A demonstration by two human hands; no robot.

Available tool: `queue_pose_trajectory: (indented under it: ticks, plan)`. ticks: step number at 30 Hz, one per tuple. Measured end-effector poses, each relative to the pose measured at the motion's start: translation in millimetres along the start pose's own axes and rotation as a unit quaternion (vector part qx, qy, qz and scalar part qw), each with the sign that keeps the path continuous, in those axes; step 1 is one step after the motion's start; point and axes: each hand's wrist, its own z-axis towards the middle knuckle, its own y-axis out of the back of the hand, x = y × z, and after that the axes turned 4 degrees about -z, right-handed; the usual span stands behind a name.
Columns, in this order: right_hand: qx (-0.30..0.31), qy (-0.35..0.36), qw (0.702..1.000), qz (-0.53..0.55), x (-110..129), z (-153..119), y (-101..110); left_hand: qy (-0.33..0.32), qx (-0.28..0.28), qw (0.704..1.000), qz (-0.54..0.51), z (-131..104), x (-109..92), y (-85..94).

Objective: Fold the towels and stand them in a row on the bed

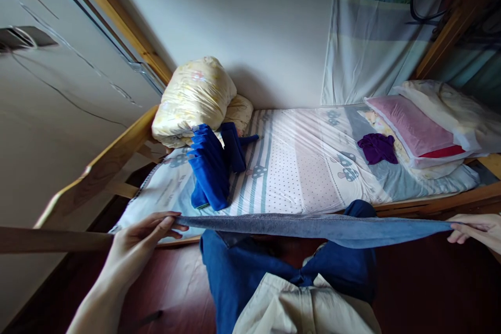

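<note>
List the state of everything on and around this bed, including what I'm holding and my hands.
Long blue-grey fabric cloth: stretched out, slightly sagging
Left hand: pinching one end
Right hand: pinching the other end
Bright blue fabric cloths: overlapping in a pile
Small purple cloth: crumpled
Cream floral quilt: bundled up
Pale patterned bedsheet: spread out, wrinkled
White printed fabric curtain: hanging

A narrow grey-blue cloth (297, 227) is held stretched, nearly level, between the left hand (143, 237) and the right hand (477, 229), its lower edge bowed downward nearer the right.
</note>
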Motion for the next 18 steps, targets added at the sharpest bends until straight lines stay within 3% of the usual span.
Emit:
queue_pose_trajectory:
  ticks: [3, 6, 10, 12, 15, 18]
  plan:
    - [-0.035, 0.022, 0.999, 0.006, 4, 10, 2, 0.013, 0.011, 1.0, -0.021, 14, 1, -6.1]
    - [-0.044, 0.038, 0.998, 0.033, 17, 34, -2, 0.032, 0.031, 0.997, -0.066, 42, 2, -22.3]
    - [0.003, 0.076, 0.994, 0.079, 43, 91, -18, 0.052, 0.071, 0.989, -0.123, 98, 7, -59.3]
    - [-0.002, 0.099, 0.989, 0.106, 57, 127, -28, 0.05, 0.08, 0.984, -0.151, 128, 10, -80.0]
    - [-0.059, 0.13, 0.98, 0.137, 75, 179, -44, 0.036, 0.052, 0.981, -0.186, 169, 13, -104.2]
    - [-0.132, 0.181, 0.962, 0.155, 84, 221, -52, -0.009, -0.01, 0.975, -0.22, 198, 14, -114.2]
